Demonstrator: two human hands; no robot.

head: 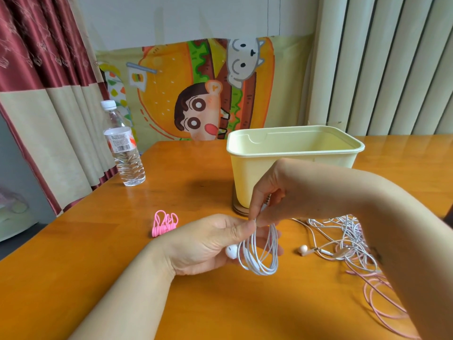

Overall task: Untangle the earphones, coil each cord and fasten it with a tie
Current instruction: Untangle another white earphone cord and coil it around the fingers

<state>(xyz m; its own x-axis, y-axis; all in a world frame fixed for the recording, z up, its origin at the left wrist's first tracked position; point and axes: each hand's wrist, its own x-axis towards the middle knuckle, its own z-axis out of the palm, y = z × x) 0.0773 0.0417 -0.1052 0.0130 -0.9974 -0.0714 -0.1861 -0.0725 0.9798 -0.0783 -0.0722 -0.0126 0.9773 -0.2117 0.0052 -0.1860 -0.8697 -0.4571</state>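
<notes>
Head view: left hand (pixel 208 244) and right hand (pixel 267 195) pinch white coiled cord (pixel 259 251) (fingers curled).

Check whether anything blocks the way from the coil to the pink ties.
Nothing visible does. The ties lie on bare table just left of the left hand, which holds the coil.

— What sits on the orange table (pixel 196 303)?
— Left of the fingers (pixel 255 207), pink ties (pixel 164 225); farther left and beyond, a water bottle (pixel 125 153).
— And otherwise?
— Just behind them stands a yellow tub (pixel 247 170); to their right lie tangled earphones (pixel 350 238).
</notes>
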